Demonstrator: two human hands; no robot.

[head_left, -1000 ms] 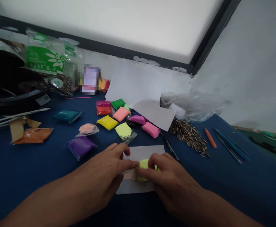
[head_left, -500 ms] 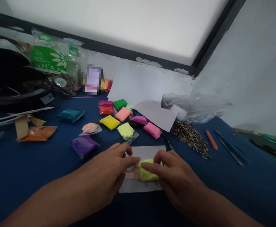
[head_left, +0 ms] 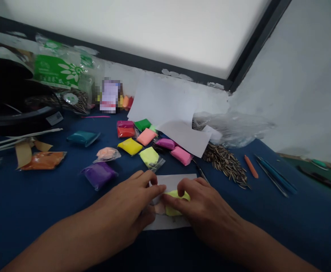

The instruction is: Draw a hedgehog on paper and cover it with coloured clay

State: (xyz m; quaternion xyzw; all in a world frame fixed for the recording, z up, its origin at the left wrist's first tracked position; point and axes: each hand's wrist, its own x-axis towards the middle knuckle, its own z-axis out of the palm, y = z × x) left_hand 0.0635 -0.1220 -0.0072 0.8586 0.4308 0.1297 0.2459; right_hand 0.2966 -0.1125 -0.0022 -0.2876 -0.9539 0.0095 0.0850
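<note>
A small white paper sheet lies on the blue tabletop between my hands. On it sits a flattened lump of yellow-green modelling clay, with a pale peach piece against its left side. My right hand reaches over the yellow-green clay, its forefinger laid across the top and the other fingers arched apart. At the sheet's left edge rests my left hand, forefinger stretched toward the clay and thumb below, near the peach piece. The hands hide parts of both clay pieces.
Clay packets lie beyond my hands, among them purple, yellow and pink. A pile of sunflower seeds, an orange stick and blue tweezers are at right. A green-labelled seed bag stands back left.
My right hand has shifted slightly left, its forefinger further across the yellow-green clay. The left hand stays almost in place. The whole view has moved a little.
</note>
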